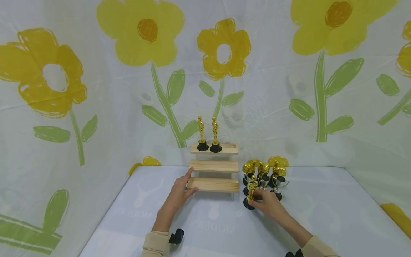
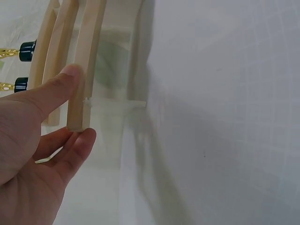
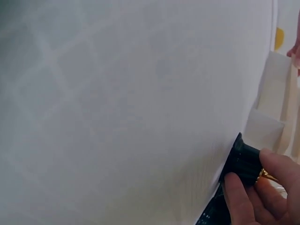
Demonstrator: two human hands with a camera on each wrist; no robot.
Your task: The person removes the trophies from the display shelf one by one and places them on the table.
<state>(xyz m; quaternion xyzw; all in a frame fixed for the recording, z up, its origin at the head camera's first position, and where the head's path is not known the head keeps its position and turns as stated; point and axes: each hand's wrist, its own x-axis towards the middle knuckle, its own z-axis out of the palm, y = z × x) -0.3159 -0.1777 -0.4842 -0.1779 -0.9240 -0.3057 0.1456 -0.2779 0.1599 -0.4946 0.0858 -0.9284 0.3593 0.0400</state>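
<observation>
A three-tier wooden display shelf (image 1: 213, 165) stands at the back of the table. My left hand (image 1: 178, 192) grips its left end; in the left wrist view the thumb lies on the lowest board (image 2: 86, 56) and the other fingers curl around the board's end. Two gold figurine trophies (image 1: 214, 132) on black bases stand upright on the top tier, left and middle. To the right of the shelf, my right hand (image 1: 269, 204) pinches another gold figurine trophy (image 1: 252, 185). In the right wrist view, thumb and fingers are around its black base (image 3: 241, 161).
Behind my right hand stand several silver cup trophies (image 1: 280, 182) and, farther back, several gold-topped trophies (image 1: 264, 167), close together. A pale patterned cloth covers the table (image 1: 212, 228). A white curtain (image 1: 263, 89) printed with yellow flowers hangs behind and at the sides.
</observation>
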